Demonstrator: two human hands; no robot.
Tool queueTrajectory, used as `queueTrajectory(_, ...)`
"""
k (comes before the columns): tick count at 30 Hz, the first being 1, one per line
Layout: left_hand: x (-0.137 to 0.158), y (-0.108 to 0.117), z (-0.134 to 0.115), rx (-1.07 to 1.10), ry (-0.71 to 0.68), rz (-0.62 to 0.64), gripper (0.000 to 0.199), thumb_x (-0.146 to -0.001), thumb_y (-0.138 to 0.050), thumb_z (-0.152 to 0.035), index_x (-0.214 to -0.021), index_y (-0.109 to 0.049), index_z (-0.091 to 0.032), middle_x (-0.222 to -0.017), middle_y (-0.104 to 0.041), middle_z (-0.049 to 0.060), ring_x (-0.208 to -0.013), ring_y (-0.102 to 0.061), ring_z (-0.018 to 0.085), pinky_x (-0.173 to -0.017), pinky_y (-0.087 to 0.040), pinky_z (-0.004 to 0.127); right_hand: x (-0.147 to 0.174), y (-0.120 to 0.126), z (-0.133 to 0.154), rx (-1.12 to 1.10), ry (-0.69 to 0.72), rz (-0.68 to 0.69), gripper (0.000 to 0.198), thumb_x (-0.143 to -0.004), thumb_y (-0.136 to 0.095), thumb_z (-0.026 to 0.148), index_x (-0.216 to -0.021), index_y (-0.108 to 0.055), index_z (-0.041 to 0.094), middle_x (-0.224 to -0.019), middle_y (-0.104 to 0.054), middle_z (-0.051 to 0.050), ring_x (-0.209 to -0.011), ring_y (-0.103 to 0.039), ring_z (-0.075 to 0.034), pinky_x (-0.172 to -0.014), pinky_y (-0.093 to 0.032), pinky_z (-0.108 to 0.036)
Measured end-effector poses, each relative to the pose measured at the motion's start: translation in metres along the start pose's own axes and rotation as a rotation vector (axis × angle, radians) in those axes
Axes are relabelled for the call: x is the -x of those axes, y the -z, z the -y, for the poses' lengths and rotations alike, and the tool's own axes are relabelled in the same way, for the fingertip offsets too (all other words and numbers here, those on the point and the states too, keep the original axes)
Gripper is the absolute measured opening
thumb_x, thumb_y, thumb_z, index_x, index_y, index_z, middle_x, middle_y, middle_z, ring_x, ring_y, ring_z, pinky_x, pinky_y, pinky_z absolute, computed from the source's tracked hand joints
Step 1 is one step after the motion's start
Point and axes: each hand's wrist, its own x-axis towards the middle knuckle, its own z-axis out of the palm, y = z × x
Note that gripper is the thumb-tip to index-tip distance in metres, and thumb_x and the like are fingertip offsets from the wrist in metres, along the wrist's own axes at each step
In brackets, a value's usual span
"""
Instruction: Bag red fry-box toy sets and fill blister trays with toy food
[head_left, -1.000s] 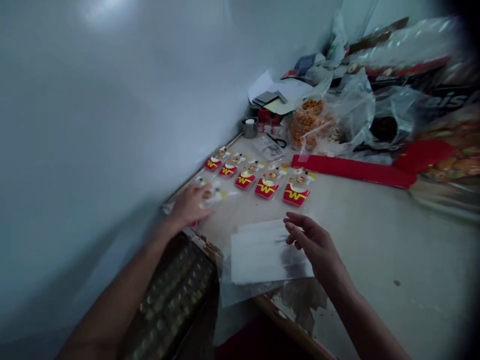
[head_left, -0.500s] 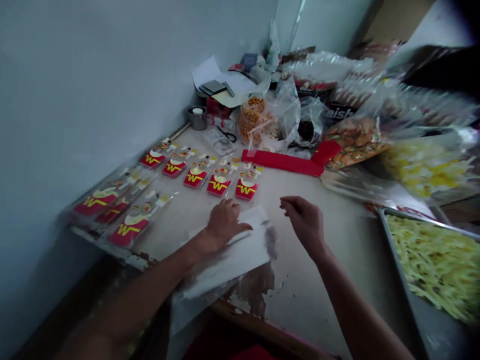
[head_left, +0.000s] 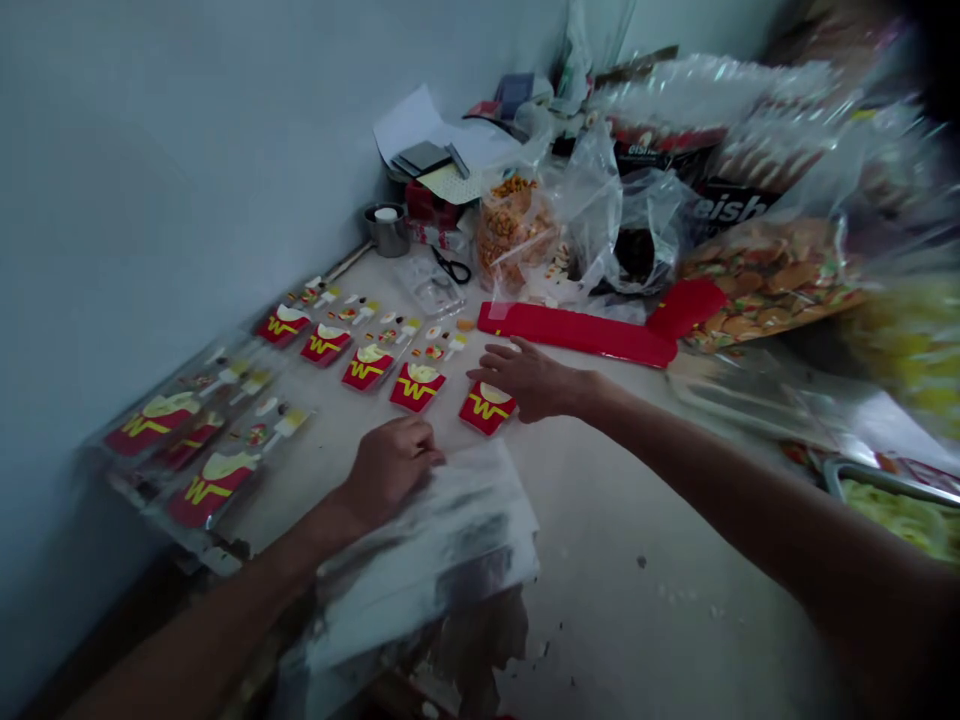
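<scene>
My left hand (head_left: 394, 463) is closed, its fingers curled at the upper edge of a stack of clear plastic bags (head_left: 450, 560) that lies over the table's front edge. Farther off, my right hand (head_left: 525, 378) reaches over the rightmost red fries-box piece with a yellow W (head_left: 487, 408), fingers spread and covering its upper part. Whether the fingertips touch it, I cannot tell. To its left runs a row of like pieces with small food shapes above them, such as one red fries-box piece (head_left: 417, 387) in clear film.
Clear packs with red fries-box pieces (head_left: 212, 490) overlap at the left. Behind lie a long red strip (head_left: 570, 330), black scissors (head_left: 451, 265), a metal cup (head_left: 388, 230) and bulging bags of small pieces (head_left: 514, 235). A metal tray (head_left: 885, 483) of pale yellow strips stands at right.
My right hand has moved forward and left onto the rightmost fries-box piece, its fingers spreading. My left hand has curled its fingers at the bags. The view has shifted.
</scene>
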Motion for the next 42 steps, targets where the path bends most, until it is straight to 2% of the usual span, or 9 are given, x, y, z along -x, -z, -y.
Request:
queueTrajectory(4,-0.008,0.017,0.021,0.272,0.196,0.211,0.012,-0.079,-0.064,-0.029,-0.081,-0.059,-0.018,-0.074,-0.06,-0.002,-0.068,-0.055,0.015,-0.063,-0.04,0.025,0.036,0.001,0.005,-0.026,-0.107,0.053,0.093,-0.05,-0.091,0.034,-0.134,-0.054,0.015,-0.138,-0.05,-0.019,-0.135,-0.037,-0.04,-0.111,-0.03,-0.053)
queueTrajectory(7,-0.013,0.014,0.029,0.411,0.326,0.323,0.032,-0.068,-0.075,-0.036,-0.091,-0.061,-0.017,-0.076,-0.059,-0.002,-0.068,-0.055,0.014,-0.061,-0.04,0.024,0.063,-0.01,0.008,-0.164,-0.234,0.089,0.099,-0.048,-0.093,0.041,-0.134,-0.052,0.013,-0.132,-0.055,-0.018,-0.124,-0.049,-0.039,-0.103,-0.039,-0.05)
queueTrajectory(10,-0.02,0.006,0.023,0.345,0.442,0.434,0.048,-0.054,-0.086,-0.041,-0.091,-0.068,-0.015,-0.07,-0.061,-0.002,-0.063,-0.054,0.015,-0.055,-0.037,0.023,0.081,-0.023,0.009,-0.294,-0.327,0.054,0.103,-0.051,-0.091,0.05,-0.139,-0.049,0.016,-0.129,-0.057,-0.016,-0.118,-0.054,-0.037,-0.097,-0.043,-0.048)
queueTrajectory(16,-0.04,0.021,0.0,0.414,0.27,0.764,0.032,-0.077,-0.068,-0.047,-0.083,-0.079,-0.017,-0.075,-0.071,0.002,-0.069,-0.058,0.016,-0.063,-0.039,0.024,0.102,-0.021,0.024,-0.329,-0.448,-0.016,0.101,-0.055,-0.087,0.051,-0.142,-0.048,0.017,-0.126,-0.059,-0.014,-0.114,-0.056,-0.035,-0.095,-0.044,-0.048)
queueTrajectory(18,-0.039,0.027,-0.001,0.46,0.271,0.72,0.035,-0.076,-0.07,-0.05,-0.083,-0.08,-0.018,-0.075,-0.071,0.002,-0.069,-0.056,0.015,-0.062,-0.037,0.024,0.112,-0.013,0.032,-0.309,-0.505,-0.046,0.095,-0.057,-0.086,0.045,-0.139,-0.05,0.016,-0.126,-0.06,-0.014,-0.114,-0.056,-0.035,-0.095,-0.043,-0.049)
queueTrajectory(22,-0.021,0.023,-0.004,0.569,0.397,0.487,0.037,-0.067,-0.079,-0.05,-0.081,-0.079,-0.016,-0.077,-0.07,0.004,-0.071,-0.055,0.016,-0.063,-0.037,0.025,0.139,0.006,0.051,-0.294,-0.58,-0.164,0.09,-0.058,-0.083,0.046,-0.136,-0.049,0.016,-0.127,-0.059,-0.015,-0.114,-0.055,-0.036,-0.095,-0.043,-0.05)
queueTrajectory(28,0.004,0.014,-0.034,0.625,0.501,0.252,0.036,-0.058,-0.086,-0.045,-0.072,-0.073,-0.015,-0.066,-0.065,0.001,-0.062,-0.05,0.013,-0.059,-0.032,0.025,0.167,0.032,0.087,-0.302,-0.577,-0.296,0.101,-0.06,-0.084,0.056,-0.143,-0.041,0.018,-0.128,-0.06,-0.014,-0.114,-0.055,-0.036,-0.095,-0.045,-0.051)
queueTrajectory(34,0.02,0.019,-0.046,0.688,0.41,0.354,0.042,-0.077,-0.069,-0.055,-0.092,-0.078,-0.017,-0.086,-0.072,0.005,-0.07,-0.053,0.015,-0.062,-0.035,0.025,0.177,0.043,0.116,-0.24,-0.641,-0.34,0.1,-0.062,-0.083,0.056,-0.146,-0.039,0.022,-0.13,-0.058,-0.014,-0.113,-0.055,-0.039,-0.089,-0.047,-0.052)
queueTrajectory(42,0.031,0.005,-0.052,0.677,0.417,0.14,0.033,-0.056,-0.088,-0.043,-0.069,-0.073,-0.016,-0.068,-0.068,0.002,-0.065,-0.054,0.014,-0.062,-0.038,0.026,0.181,0.054,0.127,-0.201,-0.662,-0.342,0.1,-0.064,-0.08,0.063,-0.146,-0.039,0.021,-0.129,-0.058,-0.014,-0.112,-0.054,-0.039,-0.089,-0.045,-0.051)
